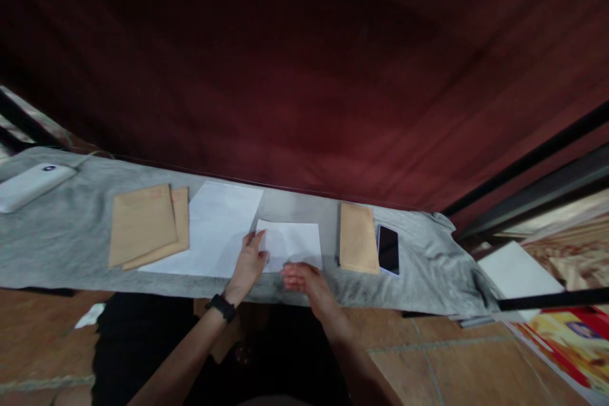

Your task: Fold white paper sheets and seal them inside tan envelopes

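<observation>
A white sheet of paper (295,242), seemingly folded, lies crosswise in front of me on a grey cloth. At its left edge my left hand (250,260) grips the paper between thumb and fingers; a dark watch is on that wrist. My right hand (304,280) is at the paper's front edge, palm turned inward, fingers extended and holding nothing. Larger white sheets (214,222) lie just left of the folded one. Farther left, two brown envelopes (143,225) overlap on those sheets. Another brown envelope (358,238) rests to the right of my right hand.
A phone (389,250) lies beside the right envelope. At the far left sits a white device (35,185) with a cable. The grey cloth (428,266) covers a narrow surface backed by a dark red curtain (304,76). Dark metal bars (533,165) stand at right.
</observation>
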